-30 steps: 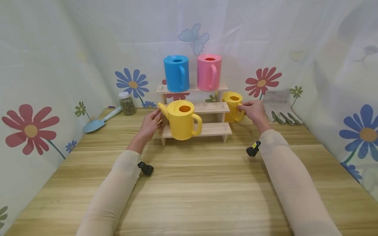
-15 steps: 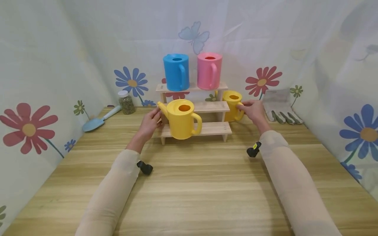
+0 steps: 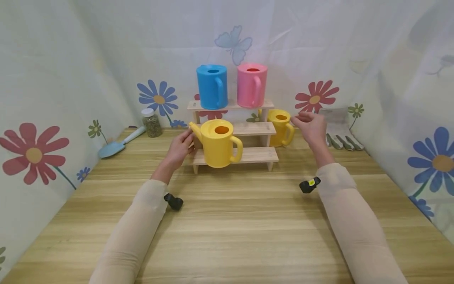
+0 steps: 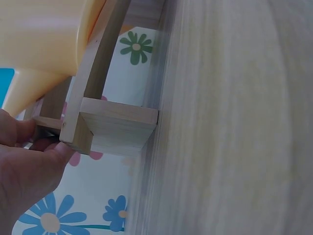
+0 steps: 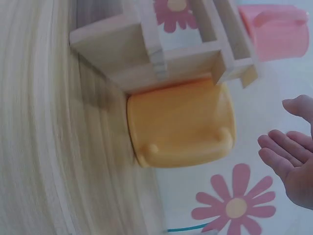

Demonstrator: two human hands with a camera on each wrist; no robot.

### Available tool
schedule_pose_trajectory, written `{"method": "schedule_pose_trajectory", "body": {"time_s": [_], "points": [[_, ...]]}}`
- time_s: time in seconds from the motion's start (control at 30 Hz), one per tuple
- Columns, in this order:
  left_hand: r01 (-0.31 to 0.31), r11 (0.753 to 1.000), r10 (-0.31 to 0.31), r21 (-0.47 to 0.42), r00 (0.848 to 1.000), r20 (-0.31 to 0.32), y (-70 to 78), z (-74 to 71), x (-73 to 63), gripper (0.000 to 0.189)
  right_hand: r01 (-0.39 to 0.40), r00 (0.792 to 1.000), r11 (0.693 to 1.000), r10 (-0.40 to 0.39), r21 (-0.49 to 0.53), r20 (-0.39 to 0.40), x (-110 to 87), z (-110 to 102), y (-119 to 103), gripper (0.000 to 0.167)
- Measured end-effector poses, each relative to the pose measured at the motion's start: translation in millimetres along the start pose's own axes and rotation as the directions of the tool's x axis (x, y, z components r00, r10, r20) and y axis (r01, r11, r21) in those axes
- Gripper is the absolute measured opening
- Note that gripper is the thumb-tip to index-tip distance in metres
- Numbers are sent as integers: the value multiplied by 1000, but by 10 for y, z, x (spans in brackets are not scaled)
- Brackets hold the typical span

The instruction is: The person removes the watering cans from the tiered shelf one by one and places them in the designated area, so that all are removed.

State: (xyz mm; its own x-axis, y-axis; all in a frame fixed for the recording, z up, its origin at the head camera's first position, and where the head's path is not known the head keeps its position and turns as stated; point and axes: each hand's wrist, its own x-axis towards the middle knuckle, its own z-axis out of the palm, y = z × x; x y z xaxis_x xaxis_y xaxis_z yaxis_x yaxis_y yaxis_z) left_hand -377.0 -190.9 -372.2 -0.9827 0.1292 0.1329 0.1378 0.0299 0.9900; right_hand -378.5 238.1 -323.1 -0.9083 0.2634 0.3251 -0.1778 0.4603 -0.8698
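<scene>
A three-step wooden stand (image 3: 248,155) stands on the table. My left hand (image 3: 180,150) grips its left end, with the thumb (image 4: 59,152) at the end of a step and the fingers partly hidden behind. On the lowest step, close by, is a yellow watering can (image 3: 217,146), spout to the left. My right hand (image 3: 310,128) is held in the air, thumb and fingers apart in the right wrist view, holding nothing. Just left of it, a second yellow watering can (image 5: 181,125) stands on the table against the stand's right end, handle towards the hand.
Blue (image 3: 209,90) and pink (image 3: 248,88) watering cans stand on the top step. At the back left are a jar of dried herbs (image 3: 151,124) and a light blue trowel (image 3: 112,149). Gardening gloves (image 3: 342,138) lie at the back right. A flowered curtain (image 3: 170,39) surrounds the table.
My right hand has let go of the second yellow watering can's handle and drawn away to the right. The left hand keeps its place on the stand, and the cans stay put.
</scene>
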Motion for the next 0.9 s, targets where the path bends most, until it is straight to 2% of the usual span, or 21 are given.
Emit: {"method": "schedule_pose_trajectory", "body": {"time_s": [0.33, 0.47, 0.63, 0.8, 0.9], "points": [[-19, 1000, 19, 16, 1000, 10, -14, -17, -10, 48, 71, 996, 997, -72, 30, 45, -200, 3, -169, 52], [-18, 1000, 17, 19, 1000, 3, -9, -15, 1, 48, 126, 984, 989, -134, 74, 119, -313, 87, -296, 52], [-10, 1000, 10, 5, 1000, 11, -26, -6, 22, 47, 151, 952, 981, -178, 124, 250, -553, 251, -483, 53], [-24, 1000, 24, -3, 1000, 13, -24, -5, 18, 48, 179, 900, 967, -235, 181, 367, -775, 457, -674, 50], [-26, 1000, 26, -8, 1000, 6, -12, -16, 11, 48, 188, 873, 959, -263, 213, 411, -862, 585, -741, 48]]}}
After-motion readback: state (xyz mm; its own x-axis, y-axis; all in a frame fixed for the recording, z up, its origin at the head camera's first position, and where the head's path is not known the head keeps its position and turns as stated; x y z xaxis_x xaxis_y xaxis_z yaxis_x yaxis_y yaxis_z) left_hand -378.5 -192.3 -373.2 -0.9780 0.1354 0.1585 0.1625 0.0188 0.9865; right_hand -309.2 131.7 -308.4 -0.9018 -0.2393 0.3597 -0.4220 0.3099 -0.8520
